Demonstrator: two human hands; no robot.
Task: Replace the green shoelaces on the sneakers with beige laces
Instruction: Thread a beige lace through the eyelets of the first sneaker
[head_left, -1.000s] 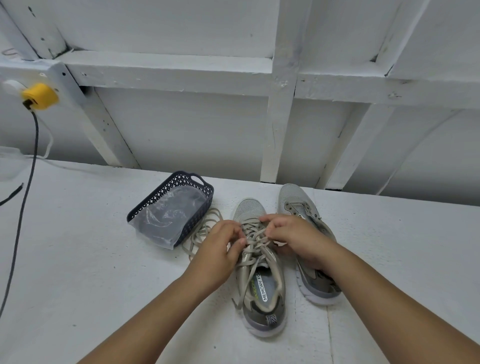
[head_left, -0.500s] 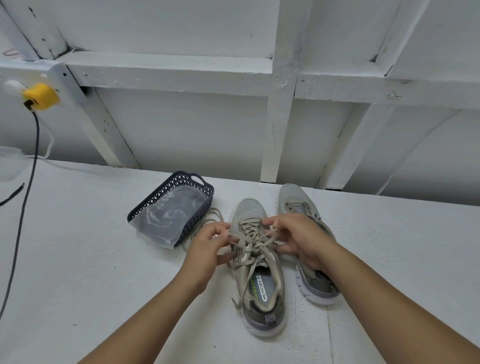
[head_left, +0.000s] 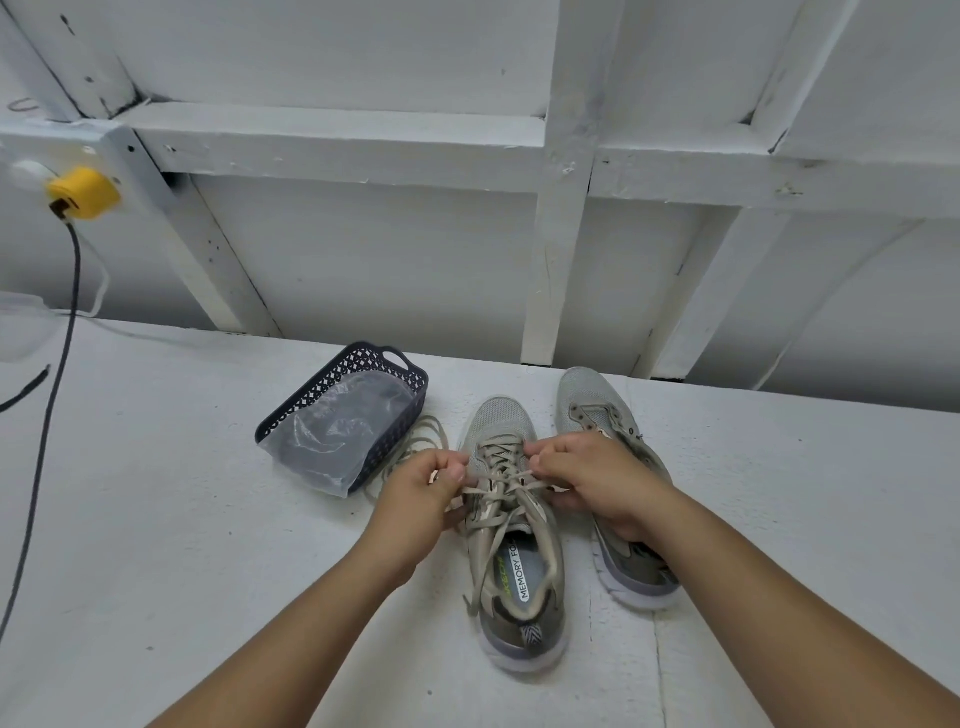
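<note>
- The laced sneaker lay on the white table right in front of me, toe pointing away, heel toward me, with a beige lace criss-crossed up its eyelets.
- My left hand sat at the shoe's left side, fingers curled, thumb and fingertips pinching the lace where it left the upper eyelets.
- My right hand was at the shoe's right side, fingers curled in the same way, pinching the other run of the lace just beside the tongue.
- The two hands were close together over the upper eyelets, apart from each other, with the lace stretched between them.
- Loose lace ends trailed down over the shoe's opening toward the heel, one hanging past the left edge of the collar.
- The insole showed printed lettering inside the opening.
- The second sneaker lay just beside the first on its right, toe away; I could see bare eyelets near its front, and my right wrist covered much of its middle.
- A dark basket stood to the left of the shoes, with a clear plastic bag in it, spilling over its near edge.
- A loose pile of laces lay on the table between the basket and the laced sneaker; I could not tell its colour for sure.
- A yellow plug with a dark cable sat at the far left.
</note>
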